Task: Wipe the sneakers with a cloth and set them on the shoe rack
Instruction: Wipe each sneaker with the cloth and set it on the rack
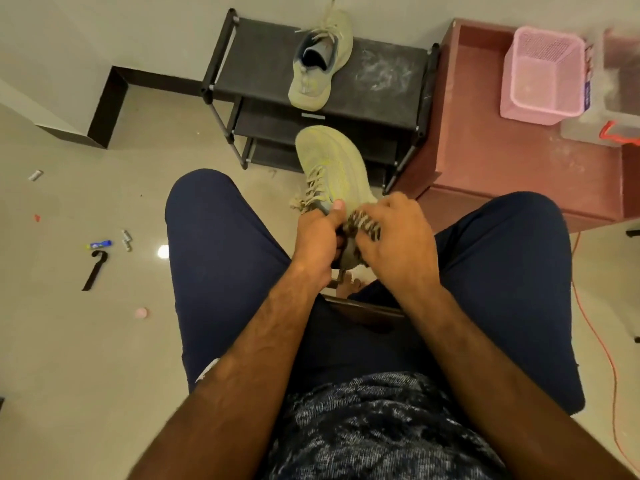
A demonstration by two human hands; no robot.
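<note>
Shoe rack (381,91) stands ahead of me against the wall, one pale sneaker (318,71) lying on its top shelf. I hold the second sneaker (332,164) between my knees: left hand (317,240) fingers curled round its heel end, right hand (398,237) fingers clenched on the striped cloth (363,223) against its side.
</note>
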